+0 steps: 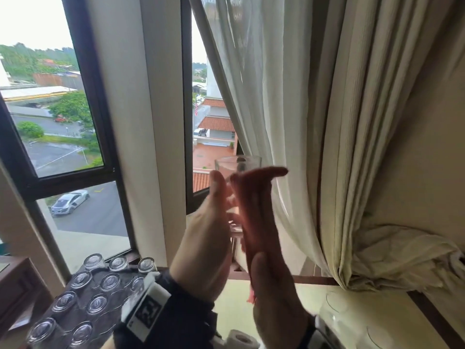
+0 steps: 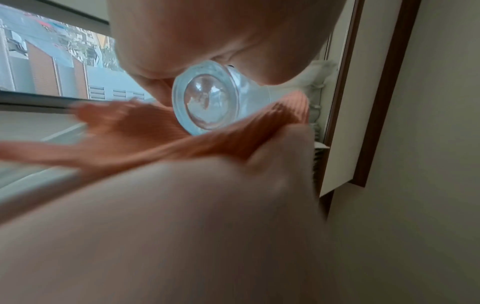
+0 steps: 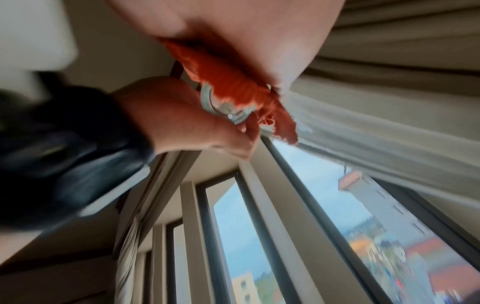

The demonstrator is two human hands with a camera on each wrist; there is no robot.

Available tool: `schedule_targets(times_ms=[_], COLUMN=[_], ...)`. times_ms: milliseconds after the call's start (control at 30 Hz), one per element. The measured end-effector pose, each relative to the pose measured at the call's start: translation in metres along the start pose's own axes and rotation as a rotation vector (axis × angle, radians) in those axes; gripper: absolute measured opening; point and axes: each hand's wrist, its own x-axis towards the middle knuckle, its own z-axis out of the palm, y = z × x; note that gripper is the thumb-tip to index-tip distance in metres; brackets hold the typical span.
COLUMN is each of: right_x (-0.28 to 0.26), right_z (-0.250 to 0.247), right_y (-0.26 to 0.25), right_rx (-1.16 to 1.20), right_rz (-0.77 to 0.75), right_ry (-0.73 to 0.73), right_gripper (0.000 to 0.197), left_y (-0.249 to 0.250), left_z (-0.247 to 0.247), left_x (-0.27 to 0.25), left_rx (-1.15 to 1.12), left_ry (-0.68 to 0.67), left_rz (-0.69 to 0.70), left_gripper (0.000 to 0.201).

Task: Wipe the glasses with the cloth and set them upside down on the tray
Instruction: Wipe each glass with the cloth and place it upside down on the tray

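Observation:
My left hand [image 1: 214,222] grips a clear glass [image 1: 239,163], raised upright in front of the window. My right hand [image 1: 270,280] holds an orange cloth [image 1: 256,197] against the glass's right side; the cloth covers its fingers. In the left wrist view the thick round base of the glass [image 2: 207,98] sits on the cloth [image 2: 155,133], under my left hand [image 2: 207,30]. In the right wrist view the cloth [image 3: 228,78] hangs from my right hand [image 3: 246,30] over the glass [image 3: 221,107]. A dark tray [image 1: 75,314] at lower left carries several upturned glasses [image 1: 97,304].
A cream curtain [image 1: 327,122] hangs right behind the hands, bunched on the sill at right. The cream table [image 1: 234,298] lies below. Faint clear glasses [image 1: 352,321] stand at lower right and a paper roll [image 1: 242,340] lies at the bottom edge.

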Motion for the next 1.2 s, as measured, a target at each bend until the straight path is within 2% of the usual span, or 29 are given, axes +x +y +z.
schedule_targets(times_ms=[67,133,200,267,333,400,467,500,567,600,633,700,733,767,833,867,900,967,1000,1100,1200], right_x=[-0.014,-0.016,-0.003,0.012,0.024,0.029,0.03,0.027,0.015,0.003,-0.009,-0.027,-0.033,-0.038,-0.041,-0.037,-0.033,-0.024,-0.019,-0.006,0.0], right_z=[0.006,0.004,-0.003,-0.013,-0.025,-0.031,-0.027,-0.023,-0.016,-0.012,-0.01,-0.002,0.003,0.006,0.009,0.01,0.01,0.008,0.007,-0.008,-0.025], right_y=[0.001,0.011,0.01,0.009,0.004,-0.003,-0.013,-0.019,-0.015,-0.007,0.006,0.016,0.017,0.016,0.017,0.021,0.027,0.029,0.025,0.025,0.019], right_rx=[0.076,0.16,0.234,0.313,0.411,0.361,0.324,0.281,0.101,0.006,-0.046,0.014,0.089,0.197,0.287,0.333,0.424,0.577,0.644,0.862,0.855], right_rz=[0.185,0.254,0.333,0.382,0.44,0.4,0.341,0.228,-0.046,-0.126,-0.13,0.02,0.156,0.32,0.583,0.66,0.699,0.735,0.73,0.713,0.618], right_ry=[-0.025,0.049,0.033,0.077,0.151,0.142,0.104,0.082,-0.012,-0.061,-0.088,-0.011,0.081,0.157,0.223,0.243,0.255,0.322,0.399,0.509,0.507], right_gripper=[0.045,0.064,0.088,0.094,0.093,0.092,0.07,0.06,0.056,0.055,0.054,0.053,0.051,0.048,0.025,0.025,0.038,0.08,0.086,0.066,0.061], left_y=[0.008,0.006,-0.001,-0.009,-0.014,-0.018,-0.016,-0.015,-0.005,0.003,0.011,0.02,0.021,0.021,0.016,0.012,0.009,0.002,-0.002,-0.007,-0.007], left_z=[-0.007,-0.011,-0.004,0.006,0.014,0.019,0.019,0.018,0.015,0.012,0.008,0.002,-0.002,-0.003,-0.004,-0.004,-0.005,-0.01,-0.012,-0.016,-0.024], left_x=[0.004,0.002,-0.005,-0.012,-0.019,-0.021,-0.02,-0.017,-0.012,-0.011,-0.01,-0.008,-0.006,-0.005,0.0,0.003,0.004,0.003,0.002,-0.006,-0.01], left_rx=[0.014,0.026,0.019,0.019,0.053,0.082,0.042,0.013,-0.018,-0.01,0.01,0.064,0.066,0.071,0.103,0.123,0.155,0.223,0.238,0.346,0.563], left_ry=[0.018,-0.005,-0.057,-0.094,-0.099,-0.08,-0.026,0.002,0.041,0.029,0.001,-0.052,-0.069,-0.071,-0.054,-0.042,-0.037,-0.046,-0.05,-0.042,0.005], left_rz=[0.014,0.025,0.001,-0.019,-0.017,-0.031,-0.063,-0.087,-0.111,-0.11,-0.115,-0.124,-0.12,-0.107,-0.053,-0.021,0.001,0.029,0.039,0.085,0.136], left_gripper=[0.063,0.057,0.057,0.056,0.054,0.056,0.062,0.064,0.062,0.058,0.052,0.035,0.026,0.027,0.054,0.064,0.069,0.072,0.071,0.072,0.075])
